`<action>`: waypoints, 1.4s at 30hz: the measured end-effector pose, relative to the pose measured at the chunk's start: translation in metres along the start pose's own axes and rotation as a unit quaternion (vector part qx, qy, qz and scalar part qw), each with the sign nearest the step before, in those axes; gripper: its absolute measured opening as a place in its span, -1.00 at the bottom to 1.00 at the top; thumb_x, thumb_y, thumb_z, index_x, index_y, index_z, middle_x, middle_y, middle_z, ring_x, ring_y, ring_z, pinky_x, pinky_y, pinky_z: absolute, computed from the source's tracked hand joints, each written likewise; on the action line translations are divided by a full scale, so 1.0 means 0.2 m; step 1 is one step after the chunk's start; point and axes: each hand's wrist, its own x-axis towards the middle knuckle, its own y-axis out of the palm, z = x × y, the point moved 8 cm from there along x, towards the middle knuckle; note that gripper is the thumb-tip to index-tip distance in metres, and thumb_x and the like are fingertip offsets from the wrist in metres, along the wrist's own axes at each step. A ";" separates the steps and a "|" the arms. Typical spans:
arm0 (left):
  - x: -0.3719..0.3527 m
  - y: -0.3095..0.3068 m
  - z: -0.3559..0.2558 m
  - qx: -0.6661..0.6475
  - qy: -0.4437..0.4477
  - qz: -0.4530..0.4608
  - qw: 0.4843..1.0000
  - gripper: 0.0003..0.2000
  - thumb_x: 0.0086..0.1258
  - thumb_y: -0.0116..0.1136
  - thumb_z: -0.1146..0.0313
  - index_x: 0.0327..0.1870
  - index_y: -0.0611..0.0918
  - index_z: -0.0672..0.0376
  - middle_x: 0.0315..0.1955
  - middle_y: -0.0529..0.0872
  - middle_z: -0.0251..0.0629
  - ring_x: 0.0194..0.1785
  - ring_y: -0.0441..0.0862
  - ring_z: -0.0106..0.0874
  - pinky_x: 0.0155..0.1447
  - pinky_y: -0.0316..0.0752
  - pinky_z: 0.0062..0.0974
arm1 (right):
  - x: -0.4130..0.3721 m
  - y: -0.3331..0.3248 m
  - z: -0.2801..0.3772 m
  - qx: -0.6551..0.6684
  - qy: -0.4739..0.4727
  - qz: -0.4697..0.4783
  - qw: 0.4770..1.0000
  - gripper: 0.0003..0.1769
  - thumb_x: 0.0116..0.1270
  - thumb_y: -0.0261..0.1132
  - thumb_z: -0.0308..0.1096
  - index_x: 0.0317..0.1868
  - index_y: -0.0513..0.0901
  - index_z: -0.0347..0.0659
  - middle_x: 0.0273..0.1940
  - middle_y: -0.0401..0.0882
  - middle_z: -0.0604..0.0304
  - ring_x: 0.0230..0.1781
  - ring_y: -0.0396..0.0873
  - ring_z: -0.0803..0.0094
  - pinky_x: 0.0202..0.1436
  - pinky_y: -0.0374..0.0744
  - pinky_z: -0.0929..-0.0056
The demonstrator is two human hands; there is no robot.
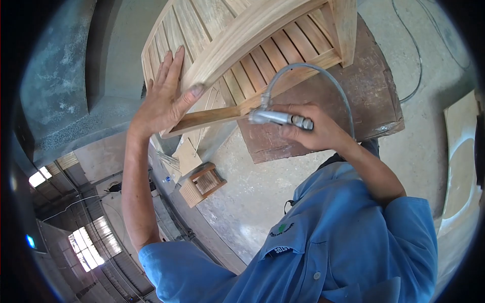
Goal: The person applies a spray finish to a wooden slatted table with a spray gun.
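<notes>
A slatted wooden chair or bench (247, 43) with a curved rail lies in front of me. My left hand (164, 96) rests on its near left end, fingers stretched over the slats and thumb against the curved rail; it is open. In my right hand (313, 126) is a silver air tool (278, 118), gripped with the fingers wrapped round it. Its front end is blurred and close to the corner of the lower wooden rail (207, 119). A grey hose (336, 83) loops from the tool and runs down behind my right wrist.
The furniture rests on a worn brown surface (348, 103). On the concrete floor are a small wooden frame (203, 184) and a hose (418, 70). A pale panel (457, 161) stands at the right. A large grey curved surface (65, 81) is at the left.
</notes>
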 end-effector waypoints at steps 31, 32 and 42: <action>0.21 -0.04 -0.08 -0.212 -0.014 -0.223 0.951 -0.31 0.47 0.02 -0.13 0.42 0.35 0.23 0.41 0.26 0.22 0.50 0.18 0.01 0.51 0.12 -0.26 | -0.82 -0.56 0.29 -0.212 -0.066 -0.065 0.973 -0.42 0.17 0.44 -0.30 0.19 0.55 -0.31 -0.23 0.68 -0.04 -0.29 0.70 0.13 -0.17 0.62 0.31; 0.07 -0.04 -0.12 -0.233 -0.062 -0.313 0.919 -0.38 0.50 0.01 -0.02 0.38 0.38 0.32 0.35 0.35 0.23 0.46 0.27 0.00 0.47 0.17 -0.27 | -0.90 -0.60 0.34 -0.215 -0.071 -0.063 0.972 -0.42 0.17 0.44 -0.30 0.19 0.55 -0.31 -0.23 0.68 -0.04 -0.29 0.70 0.13 -0.17 0.62 0.31; -0.53 1.64 -1.11 -0.575 -0.286 -0.235 0.729 -0.77 0.32 0.07 0.52 -0.05 0.64 0.40 -0.22 0.71 -0.18 -0.09 0.59 -0.42 0.02 0.47 -0.46 | -1.28 -1.03 0.82 -0.172 -0.070 -0.117 0.976 -0.47 0.30 0.24 -0.27 0.20 0.52 -0.45 -0.38 0.66 0.10 -0.42 0.62 0.48 -0.25 0.56 0.53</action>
